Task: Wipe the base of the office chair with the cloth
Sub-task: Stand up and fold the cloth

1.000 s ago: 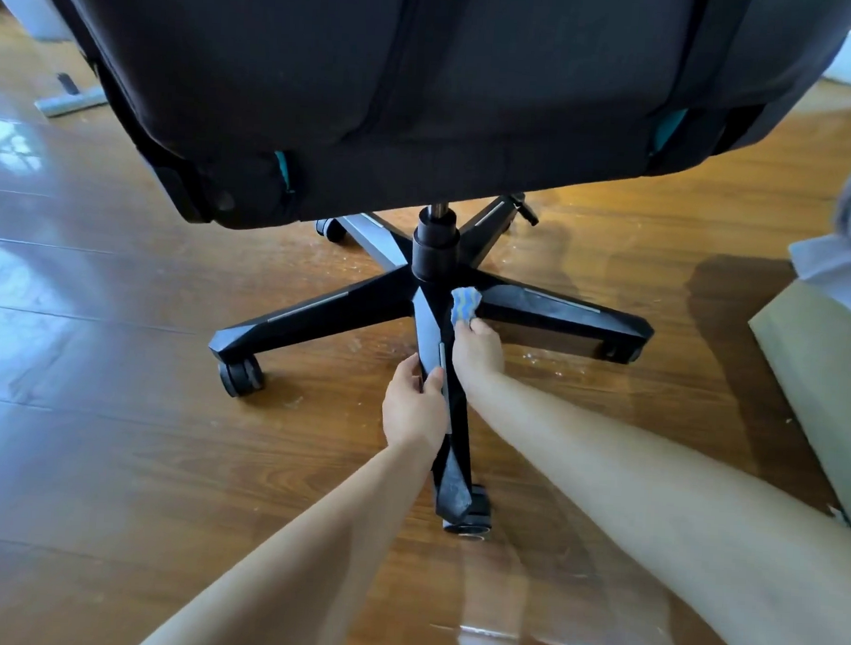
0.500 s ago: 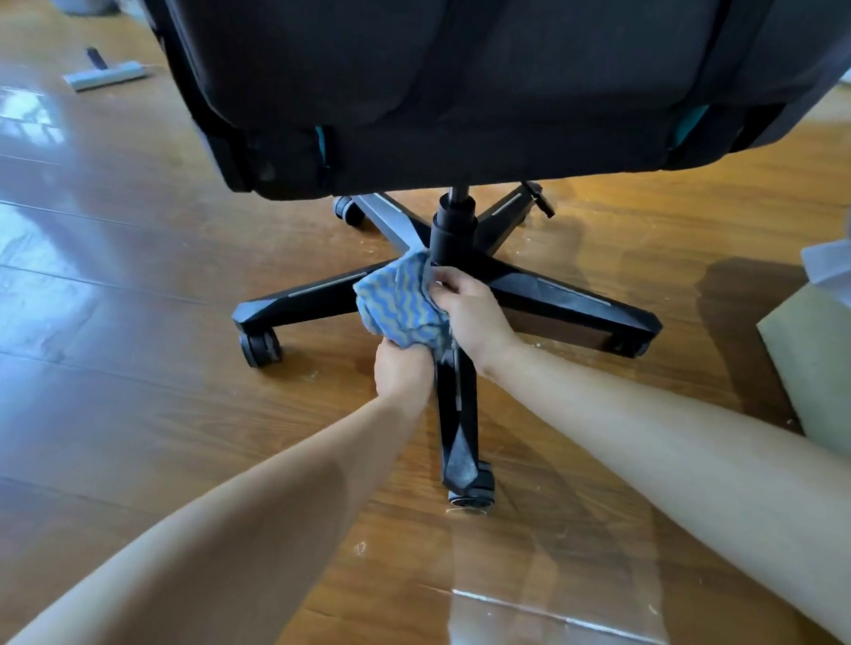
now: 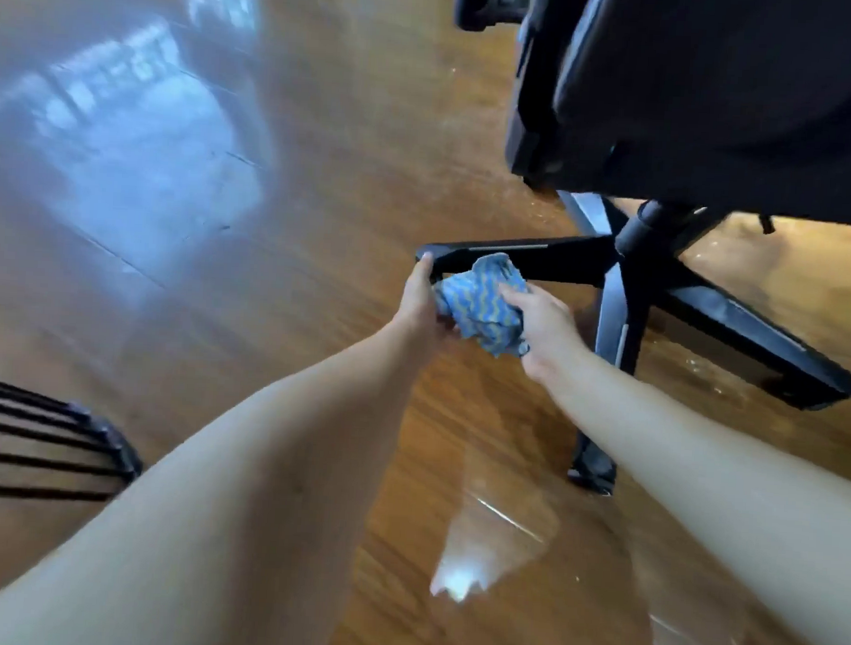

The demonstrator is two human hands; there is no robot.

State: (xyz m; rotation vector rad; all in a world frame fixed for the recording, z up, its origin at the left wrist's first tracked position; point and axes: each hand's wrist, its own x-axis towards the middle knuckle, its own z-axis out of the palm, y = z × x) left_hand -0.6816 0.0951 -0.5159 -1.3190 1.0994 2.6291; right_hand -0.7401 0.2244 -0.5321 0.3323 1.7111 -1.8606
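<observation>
The black office chair's star base [image 3: 627, 293] stands on the wooden floor under the dark seat [image 3: 721, 101]. A blue cloth [image 3: 478, 305] with wavy yellow stripes is bunched against the outer end of the left-pointing leg [image 3: 516, 253]. My left hand [image 3: 422, 302] grips that leg's tip and touches the cloth's left side. My right hand [image 3: 542, 323] holds the cloth from the right. The caster under this leg is hidden by my hands and the cloth.
Glossy wooden floor [image 3: 271, 215] with bright window reflections spreads to the left. A black wire object [image 3: 62, 441] sits at the lower left. A second chair's armrest [image 3: 484, 5] shows at the top. Two other base legs [image 3: 758, 339] reach right and toward me.
The view swung left and the chair now sits at the right. Both hands and the cloth shifted from the hub out to the tip of the left leg.
</observation>
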